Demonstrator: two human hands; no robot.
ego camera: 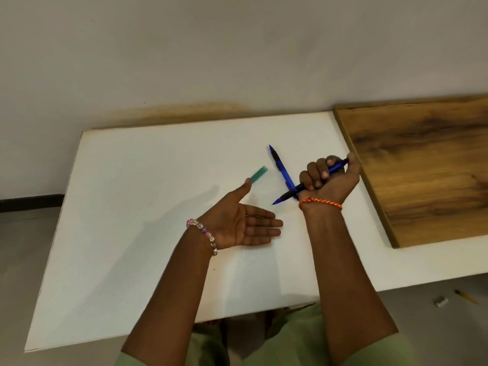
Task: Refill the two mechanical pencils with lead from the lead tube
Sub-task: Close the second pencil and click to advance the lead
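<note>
The white table (132, 233) carries a wooden board (422, 167) at its far right. My left hand (245, 223) lies flat, palm up, fingers straight, holding nothing; its thumb tip touches the green lead tube (259, 173) lying just beyond. My right hand (328, 178) is fisted round one blue pencil (286, 195), tip pointing near-left. The second pencil (281, 167) lies on the table, crossed under the first.
</note>
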